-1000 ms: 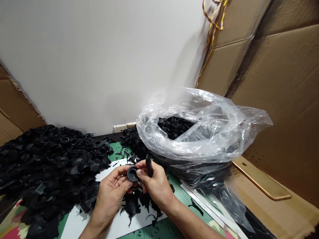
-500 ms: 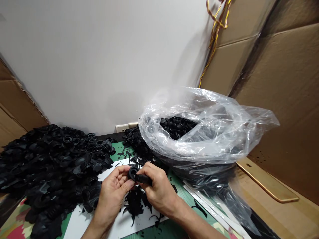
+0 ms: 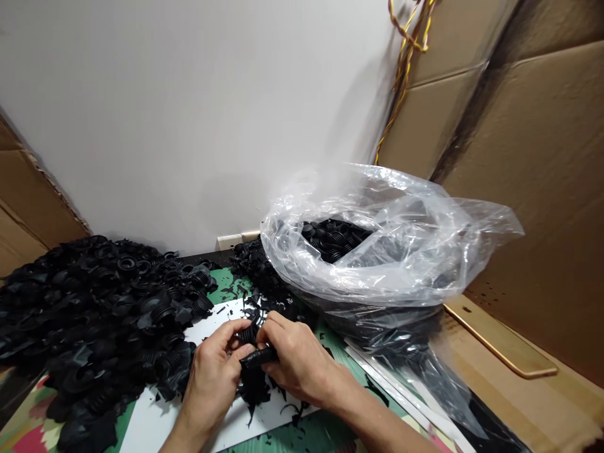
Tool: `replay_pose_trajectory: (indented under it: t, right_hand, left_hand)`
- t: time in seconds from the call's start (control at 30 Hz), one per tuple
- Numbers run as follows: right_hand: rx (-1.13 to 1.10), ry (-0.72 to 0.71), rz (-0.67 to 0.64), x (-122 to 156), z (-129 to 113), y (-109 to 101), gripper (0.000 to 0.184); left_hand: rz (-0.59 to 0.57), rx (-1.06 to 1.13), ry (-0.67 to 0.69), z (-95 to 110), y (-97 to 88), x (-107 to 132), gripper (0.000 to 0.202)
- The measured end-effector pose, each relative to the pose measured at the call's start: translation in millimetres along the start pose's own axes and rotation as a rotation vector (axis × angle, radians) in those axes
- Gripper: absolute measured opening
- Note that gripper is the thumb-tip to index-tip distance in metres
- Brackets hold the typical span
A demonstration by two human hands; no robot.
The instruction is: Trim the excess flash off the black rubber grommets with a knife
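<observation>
A heap of black rubber bellows boots [image 3: 94,302] is spreading across the left side of the surface [image 3: 226,282], reaching the edge of a white sheet [image 3: 155,421]. Above that sheet, the left hand [image 3: 212,371] is curling its fingers around a ribbed black rubber bellows [image 3: 249,335], gripping it firmly from below and beside. The right hand [image 3: 299,358] is closing from the other side, grasping a black rubber stem [image 3: 258,357] that is lying almost level and pressing against the bellows; the fingers hide whether the two pieces are joined. Torn black rubber scraps [image 3: 252,387] are lying on the sheet just beneath both hands. Further right, a clear plastic bag [image 3: 391,251] is holding more black bellows, and it is resting against a cardboard sheet [image 3: 533,157].
</observation>
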State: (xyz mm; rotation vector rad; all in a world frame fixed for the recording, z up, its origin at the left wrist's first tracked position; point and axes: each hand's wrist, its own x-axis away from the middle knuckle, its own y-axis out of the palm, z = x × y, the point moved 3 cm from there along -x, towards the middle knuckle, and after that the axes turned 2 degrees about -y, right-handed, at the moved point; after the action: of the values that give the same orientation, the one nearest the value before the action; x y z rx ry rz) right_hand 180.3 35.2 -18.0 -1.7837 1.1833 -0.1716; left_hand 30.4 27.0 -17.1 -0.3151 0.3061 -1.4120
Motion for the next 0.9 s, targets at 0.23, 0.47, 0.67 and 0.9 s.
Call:
replay_pose_trajectory:
  t: [0.23,0.47,0.67,0.9]
  right_hand:
    - [-0.189,0.324,0.252,-7,24,-9,0.006]
    - [-0.799,0.264,0.106,-9,13,-16,0.013]
    - [-0.564,0.111,0.115,-7,-3,-14,0.015]
    - [-0.355,0.044,0.133,-4,0,-6,0.018]
  left_hand:
    - [-0.139,0.341,-0.185,7,5.3,1,0.026]
    - [-0.116,0.453,-0.238,14,4.8,2,0.034]
    - [-0.097,0.477,-0.226,11,6.2,-1,0.03]
    - [-0.038,0.285,-0.133,3,4.7,-2,0.028]
